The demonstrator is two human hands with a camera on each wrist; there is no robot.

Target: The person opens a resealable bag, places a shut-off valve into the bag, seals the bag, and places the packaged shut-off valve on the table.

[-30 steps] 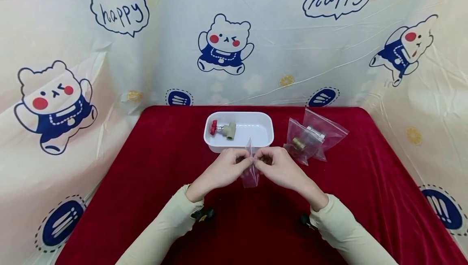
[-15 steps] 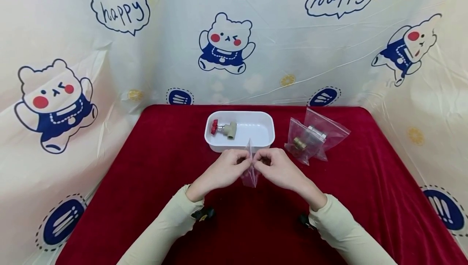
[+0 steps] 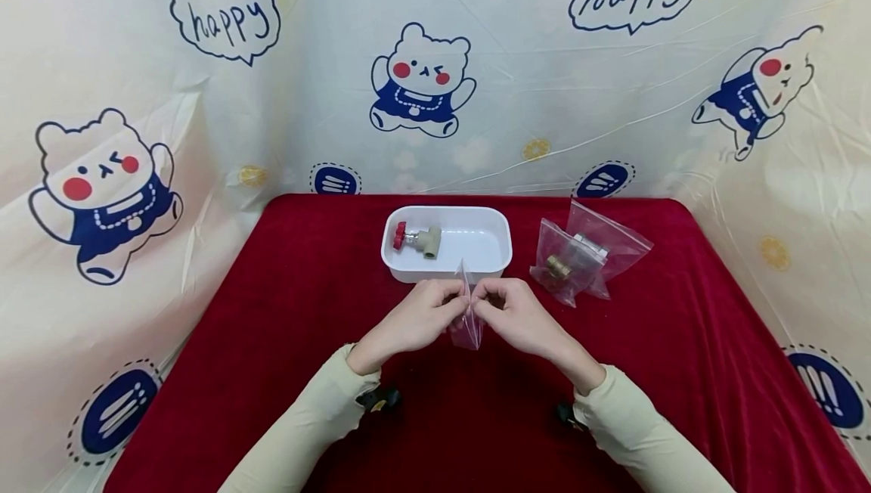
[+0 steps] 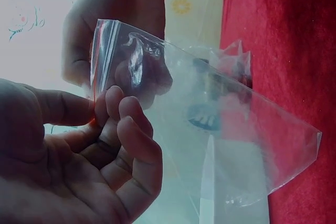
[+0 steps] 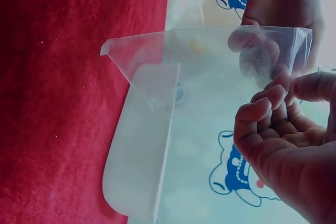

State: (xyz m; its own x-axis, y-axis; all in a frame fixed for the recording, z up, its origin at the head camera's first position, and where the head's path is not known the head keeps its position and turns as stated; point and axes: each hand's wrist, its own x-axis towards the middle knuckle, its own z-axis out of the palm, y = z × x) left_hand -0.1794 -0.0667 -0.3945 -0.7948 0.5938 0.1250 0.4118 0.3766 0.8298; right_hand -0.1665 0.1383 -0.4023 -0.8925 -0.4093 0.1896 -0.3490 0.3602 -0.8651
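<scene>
A clear zip-lock bag is held up between both hands over the front of the table. My left hand pinches one side of its mouth between thumb and index finger, and my right hand pinches the other side the same way. In the left wrist view the bag hangs flat with its zip strip at the pinched edge and no contents visible. Right behind the hands stands a white plastic tray. Inside its left part lies a beige pipe valve with a red handle.
To the right of the tray, two clear zip-lock bags lie overlapping. The nearer bag holds a brass fitting; the farther bag holds a silvery metal part. A red cloth covers the table, with a printed curtain behind it.
</scene>
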